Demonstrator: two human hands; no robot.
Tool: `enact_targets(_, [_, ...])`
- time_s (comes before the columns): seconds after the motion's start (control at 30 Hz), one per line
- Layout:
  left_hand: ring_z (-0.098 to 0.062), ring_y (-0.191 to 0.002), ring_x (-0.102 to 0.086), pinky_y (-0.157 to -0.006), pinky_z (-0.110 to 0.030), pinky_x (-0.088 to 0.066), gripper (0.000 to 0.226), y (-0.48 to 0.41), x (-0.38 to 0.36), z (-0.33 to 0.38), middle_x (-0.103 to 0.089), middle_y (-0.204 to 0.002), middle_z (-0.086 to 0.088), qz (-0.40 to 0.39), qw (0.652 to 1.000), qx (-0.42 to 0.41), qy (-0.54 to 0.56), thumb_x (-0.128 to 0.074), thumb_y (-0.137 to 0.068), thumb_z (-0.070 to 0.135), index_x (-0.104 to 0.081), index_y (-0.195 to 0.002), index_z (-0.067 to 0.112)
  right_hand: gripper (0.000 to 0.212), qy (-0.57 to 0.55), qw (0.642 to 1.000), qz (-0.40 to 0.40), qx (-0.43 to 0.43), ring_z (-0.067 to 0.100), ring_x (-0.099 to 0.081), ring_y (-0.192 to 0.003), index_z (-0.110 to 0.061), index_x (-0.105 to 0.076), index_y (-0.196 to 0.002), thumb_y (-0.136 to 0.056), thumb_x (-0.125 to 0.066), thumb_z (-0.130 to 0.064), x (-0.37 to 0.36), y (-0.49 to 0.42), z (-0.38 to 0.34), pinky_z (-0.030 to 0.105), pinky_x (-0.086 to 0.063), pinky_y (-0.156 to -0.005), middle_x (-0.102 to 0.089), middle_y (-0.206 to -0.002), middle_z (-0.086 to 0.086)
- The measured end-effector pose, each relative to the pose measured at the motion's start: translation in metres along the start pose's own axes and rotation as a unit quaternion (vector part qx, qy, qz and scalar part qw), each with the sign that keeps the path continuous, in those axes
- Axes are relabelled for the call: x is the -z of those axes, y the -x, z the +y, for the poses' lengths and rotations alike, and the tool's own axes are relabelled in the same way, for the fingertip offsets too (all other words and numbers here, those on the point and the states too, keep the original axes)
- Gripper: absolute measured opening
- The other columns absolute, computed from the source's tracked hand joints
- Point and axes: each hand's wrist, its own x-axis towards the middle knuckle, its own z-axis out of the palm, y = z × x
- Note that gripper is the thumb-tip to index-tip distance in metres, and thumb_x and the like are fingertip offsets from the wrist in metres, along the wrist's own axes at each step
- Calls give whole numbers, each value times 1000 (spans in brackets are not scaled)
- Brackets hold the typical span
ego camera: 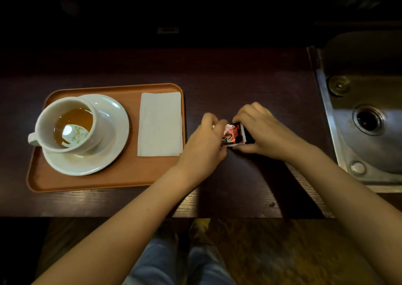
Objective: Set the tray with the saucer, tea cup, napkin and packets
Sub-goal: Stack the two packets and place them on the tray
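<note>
An orange tray (113, 180) lies on the dark counter at the left. On it a white saucer (113, 136) carries a white tea cup (50, 119) holding amber tea. A white napkin (160, 124) lies flat on the tray's right side. Just right of the tray, on the counter, my left hand (204, 141) and my right hand (261, 130) both grip red, black and white packets (233, 135) between them. How many packets there are is hidden by my fingers.
A steel sink (367, 119) with a drain is set into the counter at the right. The dark wooden counter (239, 78) runs across the view, with its front edge near my legs. The background behind is dark.
</note>
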Motion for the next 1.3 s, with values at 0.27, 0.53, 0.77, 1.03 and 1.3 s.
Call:
enact_targets(0.27, [-24,-97,-54,-81,-26,-44,52,13,14,-6,-42,-118,-11,43,996,11,72,-65,-76,9,-46,-125,11,63,-162,986,31,-23,7,-41,-109,-18,-39,-126,-72,-72,-23,-2,8,-19,20,-36,-90,-42,-121,1])
enact_targets(0.53, [-6,-90,-41,-75,-11,-37,57,46,45,-42,-38,-122,-4,71,990,64,100,-67,-76,12,-45,-128,17,59,-195,980,41,19,9,-44,-105,-14,-40,-127,-75,-68,-18,-10,-21,-67,17,-39,-90,-40,-121,5])
enact_targets(0.77, [-4,-95,-41,-77,-9,-37,58,83,61,-80,-36,-119,-1,61,992,66,91,-69,-77,14,-44,-129,17,55,-207,978,35,-1,0,-39,-104,-16,-40,-129,-79,-65,-21,-29,-37,-117,12,-36,-87,-40,-123,0])
enact_targets(1.03, [-13,-106,-45,-89,-15,-34,61,109,55,-98,-39,-123,-6,22,996,52,74,-67,-78,9,-40,-132,13,53,-193,980,12,-57,2,-42,-97,-19,-41,-128,-81,-63,-28,-48,-26,-151,16,-37,-84,-43,-120,-2])
enact_targets(1.3, [-18,-112,-46,-87,-19,-33,61,107,54,-101,-43,-125,-6,-4,997,59,47,-66,-79,17,-37,-134,16,48,-124,987,24,-97,6,-40,-95,-15,-44,-127,-83,-61,-22,-52,-32,-162,21,-36,-78,-45,-119,1])
